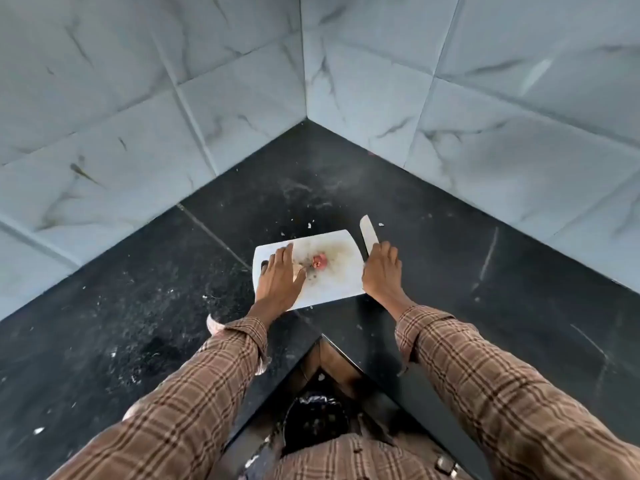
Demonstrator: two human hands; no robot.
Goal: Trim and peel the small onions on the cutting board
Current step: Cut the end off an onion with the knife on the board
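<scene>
A white cutting board [332,285] lies on the black counter in the corner. One small pinkish onion [319,261] sits near the board's middle, with bits of papery skin beside it. My left hand [278,278] lies flat on the board's left part, palm down, fingers together, just left of the onion; whether anything is under it is hidden. My right hand [381,268] is at the board's right edge, closed on the handle of a knife [369,234] whose pale blade points away from me past the board's far right corner.
Black stone counter [138,306] meets grey marble-tiled walls [173,98] at the far corner. Skin scraps [310,225] lie beyond the board. The counter's inner corner edge [322,337] is right below the board, with a black-lined bin [315,420] under it.
</scene>
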